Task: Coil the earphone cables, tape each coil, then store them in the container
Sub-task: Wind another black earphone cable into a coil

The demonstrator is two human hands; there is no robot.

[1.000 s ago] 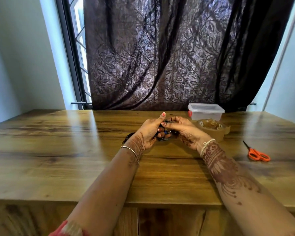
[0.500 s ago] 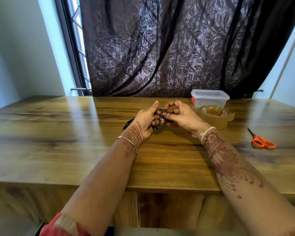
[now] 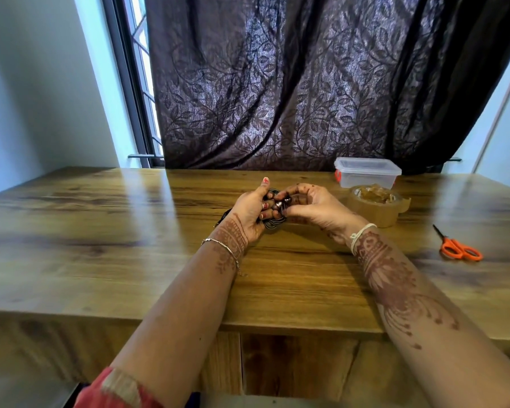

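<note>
Your left hand (image 3: 249,212) and right hand (image 3: 312,207) meet over the middle of the table (image 3: 100,237). Both grips are curled round the dark coil (image 3: 273,225), held low; whether it touches the wood is unclear. The lidded container (image 3: 365,172) stands at the far edge. The tape (image 3: 379,213) is just before it, and the scissors (image 3: 460,249) lie further right.
</note>
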